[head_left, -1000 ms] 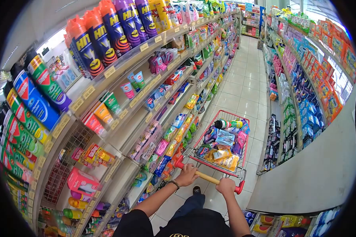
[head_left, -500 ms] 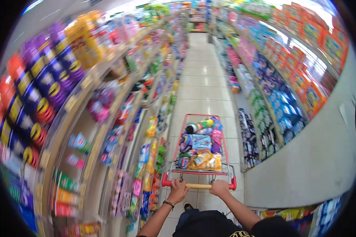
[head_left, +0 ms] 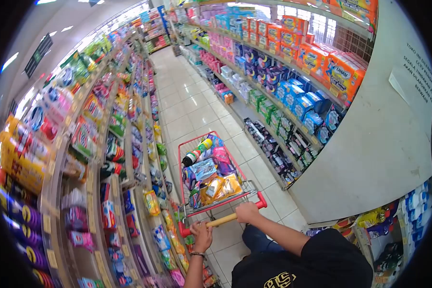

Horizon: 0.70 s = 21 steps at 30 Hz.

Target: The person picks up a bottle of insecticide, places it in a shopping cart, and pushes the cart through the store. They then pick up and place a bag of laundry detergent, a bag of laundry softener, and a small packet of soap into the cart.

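Observation:
A wire shopping cart with a red rim (head_left: 179,165) stands ahead of me. Its push bar (head_left: 222,220) has a yellow middle between red ends. My left hand (head_left: 201,236), with a bracelet at the wrist, is closed round the bar near its left end. Closer to the other end, my right hand (head_left: 247,212) grips the same bar. In the basket, a dark-capped bottle with a green and yellow label (head_left: 197,152) lies across the far part. Below it are a light blue pack (head_left: 204,169), yellow-orange packs (head_left: 221,189) and a pink pack (head_left: 222,159).
Packed shelves (head_left: 57,163) run close along the left. Shelves with orange boxes (head_left: 344,76) and blue packs (head_left: 303,108) line the right, ending at a curved white panel (head_left: 369,158) with printed text. A tiled aisle (head_left: 189,96) stretches ahead to more shelving.
My view has tilted, so the aisle and cart now slant up to the left. The left shelf items sit nearer and lower. Both hands keep their hold on the bar.

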{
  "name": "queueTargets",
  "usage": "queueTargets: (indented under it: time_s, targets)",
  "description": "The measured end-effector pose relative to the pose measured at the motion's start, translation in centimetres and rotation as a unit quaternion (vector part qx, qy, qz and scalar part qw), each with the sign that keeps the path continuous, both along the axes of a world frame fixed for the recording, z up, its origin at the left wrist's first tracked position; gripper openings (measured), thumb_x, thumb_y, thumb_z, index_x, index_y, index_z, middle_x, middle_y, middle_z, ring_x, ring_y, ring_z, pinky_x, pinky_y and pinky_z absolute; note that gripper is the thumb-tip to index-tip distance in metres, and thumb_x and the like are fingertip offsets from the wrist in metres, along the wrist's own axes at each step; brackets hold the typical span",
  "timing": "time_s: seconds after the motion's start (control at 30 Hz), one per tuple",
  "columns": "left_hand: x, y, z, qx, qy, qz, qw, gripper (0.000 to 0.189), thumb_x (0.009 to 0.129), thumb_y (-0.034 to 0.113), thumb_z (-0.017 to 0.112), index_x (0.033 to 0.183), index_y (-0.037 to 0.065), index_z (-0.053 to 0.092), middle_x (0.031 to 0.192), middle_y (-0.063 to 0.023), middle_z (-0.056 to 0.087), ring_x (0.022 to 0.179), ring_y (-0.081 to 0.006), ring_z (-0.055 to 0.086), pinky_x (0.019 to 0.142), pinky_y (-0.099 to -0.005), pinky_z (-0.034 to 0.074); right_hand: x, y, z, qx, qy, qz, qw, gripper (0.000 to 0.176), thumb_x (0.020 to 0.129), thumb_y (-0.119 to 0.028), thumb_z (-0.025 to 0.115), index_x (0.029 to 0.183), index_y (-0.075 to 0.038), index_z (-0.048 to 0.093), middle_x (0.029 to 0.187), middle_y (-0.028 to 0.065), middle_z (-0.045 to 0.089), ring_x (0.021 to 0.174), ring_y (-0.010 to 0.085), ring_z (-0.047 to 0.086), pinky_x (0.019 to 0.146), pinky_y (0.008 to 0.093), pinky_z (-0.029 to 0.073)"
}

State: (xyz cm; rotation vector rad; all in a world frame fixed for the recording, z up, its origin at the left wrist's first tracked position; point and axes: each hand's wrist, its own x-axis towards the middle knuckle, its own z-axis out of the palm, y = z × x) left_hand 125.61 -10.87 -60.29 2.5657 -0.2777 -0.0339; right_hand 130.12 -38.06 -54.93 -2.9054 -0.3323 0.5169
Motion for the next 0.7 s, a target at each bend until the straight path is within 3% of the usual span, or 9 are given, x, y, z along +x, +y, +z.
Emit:
queueTargets:
  time_s: [0.3, 0.43, 0.5, 0.53, 0.63, 0.67, 0.7]
  targets:
    - [11.8, 0.4, 1.6, 0.02, -0.003, -0.023, 1.0, 0.035, 0.095, 0.025, 0.062, 0.124, 0.006, 0.058, 0.129, -0.0264, 0.045, 0.126, -0.0445, 0.034, 0.109, -0.06, 0.027, 10.3, 0.4, 1.1, 0.048, -0.006, 0.011, 0.999, 0.022, 0.071, -0.024, 0.07, 0.083, -0.006, 0.077, 0.083, 0.0129, 0.075, 0.078, 0.0323, 0.074, 0.069, 0.0453, 0.059]
    - [16.0, 0.0, 5.2, 0.13, 0.057, 0.03, 0.989, 0.039, 0.097, 0.037, 0.058, 0.126, 0.011, 0.061, 0.126, -0.0224, 0.051, 0.124, -0.0429, 0.043, 0.105, -0.0624, 0.031, 15.1, 1.2, 1.1, 0.048, -0.005, 0.029, 0.998, 0.023, 0.071, -0.023, 0.07, 0.083, -0.005, 0.077, 0.085, 0.0147, 0.075, 0.079, 0.0333, 0.074, 0.07, 0.0456, 0.059]
    - [18.3, 0.2, 3.9, 0.274, -0.09, 0.004, 0.958, 0.039, 0.097, 0.041, 0.055, 0.124, 0.013, 0.062, 0.122, -0.0198, 0.056, 0.128, -0.0405, 0.043, 0.105, -0.0633, 0.03, 17.3, 0.9, 1.0, 0.049, -0.017, 0.034, 0.998, 0.023, 0.07, -0.026, 0.073, 0.084, -0.007, 0.077, 0.083, 0.0122, 0.075, 0.077, 0.0306, 0.074, 0.07, 0.0441, 0.059]
    - [20.2, 0.5, 4.7, 0.262, -0.011, -0.038, 0.964, 0.038, 0.097, 0.042, 0.055, 0.122, 0.014, 0.063, 0.116, -0.0166, 0.061, 0.123, -0.0375, 0.049, 0.105, -0.0648, 0.029, 18.4, 0.9, 0.9, 0.047, -0.017, 0.028, 0.998, 0.023, 0.07, -0.026, 0.073, 0.084, -0.007, 0.077, 0.083, 0.0122, 0.075, 0.077, 0.0306, 0.074, 0.07, 0.0441, 0.059]
    - [25.5, 2.1, 4.0, 0.194, 0.022, -0.134, 0.971, 0.036, 0.097, 0.041, 0.056, 0.118, 0.014, 0.064, 0.111, -0.0129, 0.064, 0.114, -0.0365, 0.056, 0.103, -0.0631, 0.031, 22.0, 0.8, 0.9, 0.031, -0.001, 0.014, 0.999, 0.023, 0.071, -0.025, 0.073, 0.084, -0.008, 0.077, 0.083, 0.0117, 0.075, 0.077, 0.0305, 0.074, 0.07, 0.0441, 0.059]
    - [27.2, 3.0, 3.9, 0.178, 0.039, -0.152, 0.971, 0.034, 0.096, 0.041, 0.056, 0.115, 0.014, 0.065, 0.105, -0.0118, 0.065, 0.104, -0.0349, 0.061, 0.098, -0.0577, 0.038, 23.2, 1.3, 1.3, 0.036, -0.003, 0.014, 0.999, 0.022, 0.071, -0.025, 0.071, 0.083, -0.008, 0.077, 0.082, 0.0121, 0.075, 0.077, 0.0311, 0.074, 0.068, 0.0447, 0.059]
    - [29.0, 2.8, 3.9, 0.175, 0.037, -0.158, 0.971, 0.034, 0.096, 0.041, 0.056, 0.115, 0.014, 0.065, 0.105, -0.0118, 0.065, 0.104, -0.0349, 0.061, 0.098, -0.0577, 0.038, 24.2, 1.2, 1.4, 0.044, -0.003, 0.015, 0.999, 0.021, 0.071, -0.024, 0.07, 0.082, -0.008, 0.077, 0.081, 0.0125, 0.075, 0.076, 0.0318, 0.074, 0.067, 0.0453, 0.059]
